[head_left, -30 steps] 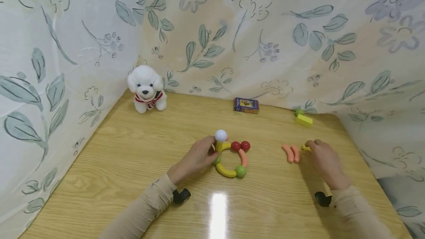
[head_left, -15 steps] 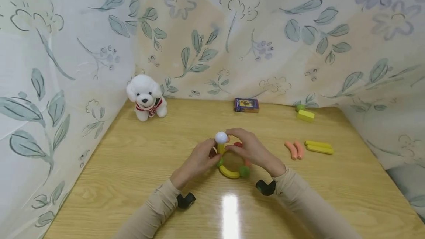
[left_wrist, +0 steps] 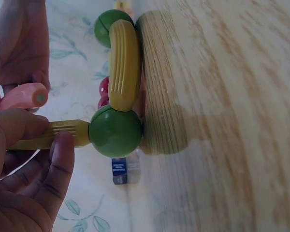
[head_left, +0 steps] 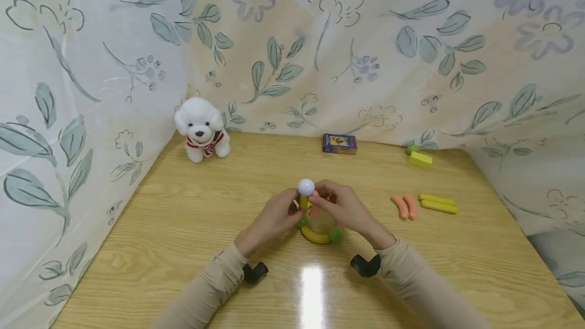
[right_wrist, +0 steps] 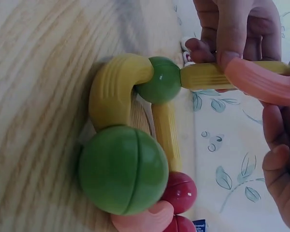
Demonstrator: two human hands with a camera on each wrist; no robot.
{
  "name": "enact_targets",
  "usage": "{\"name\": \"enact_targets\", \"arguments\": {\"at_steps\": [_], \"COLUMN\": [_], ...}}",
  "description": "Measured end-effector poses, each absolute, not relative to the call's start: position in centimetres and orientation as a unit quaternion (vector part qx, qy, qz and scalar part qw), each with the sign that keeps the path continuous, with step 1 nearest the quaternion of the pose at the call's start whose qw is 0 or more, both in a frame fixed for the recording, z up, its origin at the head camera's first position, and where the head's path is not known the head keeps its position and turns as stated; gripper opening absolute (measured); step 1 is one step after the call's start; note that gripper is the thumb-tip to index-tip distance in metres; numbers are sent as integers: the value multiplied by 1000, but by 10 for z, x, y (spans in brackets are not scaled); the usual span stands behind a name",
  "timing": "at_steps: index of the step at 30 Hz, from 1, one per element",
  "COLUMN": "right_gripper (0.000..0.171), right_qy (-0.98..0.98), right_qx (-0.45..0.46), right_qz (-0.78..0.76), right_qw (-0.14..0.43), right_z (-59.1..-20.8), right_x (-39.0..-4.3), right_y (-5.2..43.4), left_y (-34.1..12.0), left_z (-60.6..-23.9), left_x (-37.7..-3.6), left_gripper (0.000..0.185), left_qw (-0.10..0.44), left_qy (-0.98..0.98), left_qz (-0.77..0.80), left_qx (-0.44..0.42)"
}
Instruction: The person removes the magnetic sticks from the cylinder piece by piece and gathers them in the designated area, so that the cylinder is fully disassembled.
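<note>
While the left hand (head_left: 274,217) pinches the upright yellow rod (left_wrist: 53,135), the right hand (head_left: 343,209) pinches a pink piece (right_wrist: 261,82) beside it.

Wooden table (head_left: 183,227) — plush dog (head_left: 201,127), card box (head_left: 339,143), toy pieces (head_left: 423,205).

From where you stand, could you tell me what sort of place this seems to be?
Probably a small tabletop play corner set up for recording: a wooden table hemmed in by floral curtains, with a white plush dog and coloured toy rods and balls that both hands are fitting together.
</note>
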State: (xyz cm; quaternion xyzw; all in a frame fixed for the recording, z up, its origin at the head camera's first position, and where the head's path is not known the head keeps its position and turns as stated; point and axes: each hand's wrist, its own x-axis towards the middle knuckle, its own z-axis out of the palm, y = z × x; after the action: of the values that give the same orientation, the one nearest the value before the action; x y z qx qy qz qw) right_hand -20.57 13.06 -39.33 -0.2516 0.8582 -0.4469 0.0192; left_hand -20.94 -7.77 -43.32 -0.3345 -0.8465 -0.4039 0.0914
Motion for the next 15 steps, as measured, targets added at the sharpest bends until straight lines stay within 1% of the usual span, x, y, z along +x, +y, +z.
{"name": "enact_targets", "arguments": {"at_steps": [4, 8, 12, 15], "right_gripper": [18, 15, 19, 24], "right_qy": [859, 855, 862, 879], "right_qx": [-241, -253, -247, -227], "right_qz": [-451, -452, -441, -419], "right_qw": [-12, -37, -33, -25], "right_z": [-396, -399, -398, -396], "right_x": [-204, -204, -204, -207], "right_y": [127, 126, 129, 143], "left_y": [-77, -77, -77, -77], "left_z": [-434, -434, -433, -432], "left_x": [-210, -211, -210, -209], "left_gripper": [16, 17, 17, 16], "left_qw": [98, 99, 93, 89], "left_qy": [-846, -847, -850, -854], "left_qz": [-400, -400, -399, -393], "left_qx": [-338, -336, -332, -328]}}
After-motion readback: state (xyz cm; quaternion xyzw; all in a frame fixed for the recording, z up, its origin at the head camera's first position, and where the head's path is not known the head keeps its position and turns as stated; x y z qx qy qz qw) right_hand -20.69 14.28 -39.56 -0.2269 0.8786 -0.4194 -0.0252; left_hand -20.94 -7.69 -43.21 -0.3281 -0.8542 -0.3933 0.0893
